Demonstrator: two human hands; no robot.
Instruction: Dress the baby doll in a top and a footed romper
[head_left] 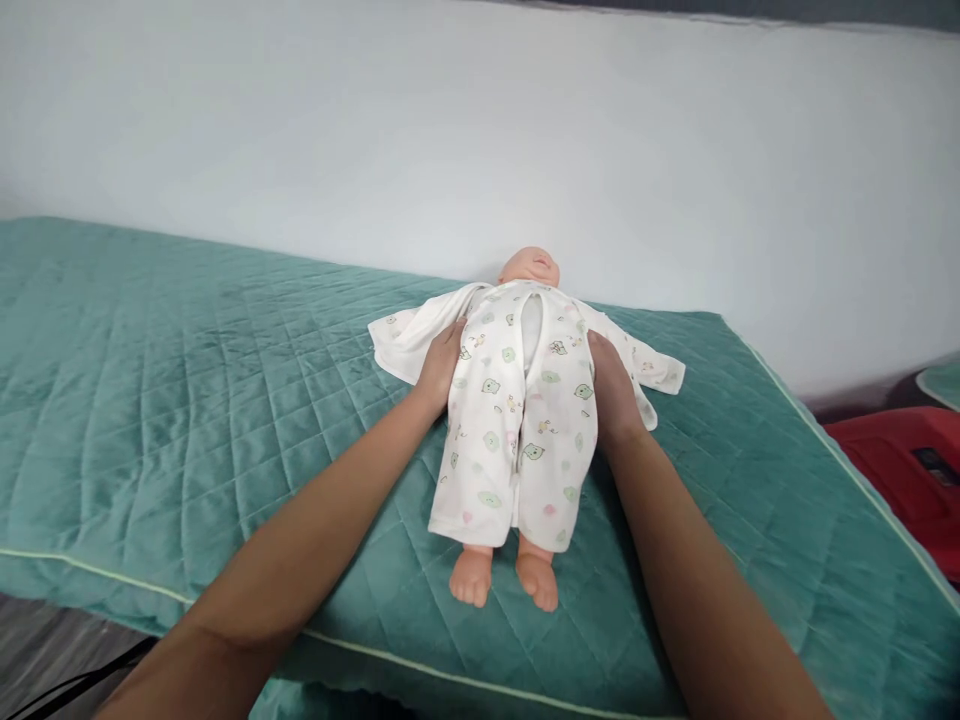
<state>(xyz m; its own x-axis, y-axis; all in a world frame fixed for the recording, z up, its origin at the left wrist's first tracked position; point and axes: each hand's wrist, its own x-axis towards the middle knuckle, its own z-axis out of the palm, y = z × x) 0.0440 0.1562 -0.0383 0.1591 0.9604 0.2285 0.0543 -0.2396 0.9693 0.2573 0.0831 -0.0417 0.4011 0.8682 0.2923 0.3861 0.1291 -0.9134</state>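
Note:
A baby doll point(529, 266) lies on its back on the green quilted mattress, its bare feet toward me. It wears white printed baby trousers point(491, 440), with an opening at the crotch showing white beneath. A matching baby shirt point(427, 325) spreads out on both sides, its sleeves lying flat. My left hand point(442, 365) is closed on the left side of the trousers near the waist. On the opposite side my right hand point(613, 390) holds them at about the same height. The fingertips of both hands are mostly hidden by the cloth and the doll's body.
The green quilted mattress point(187, 400) reaches back to a white wall point(450, 130) close behind the doll's head. A red object point(892, 470) stands beyond the mattress's right edge. Grey floor point(45, 640) and a black strap show at the lower left.

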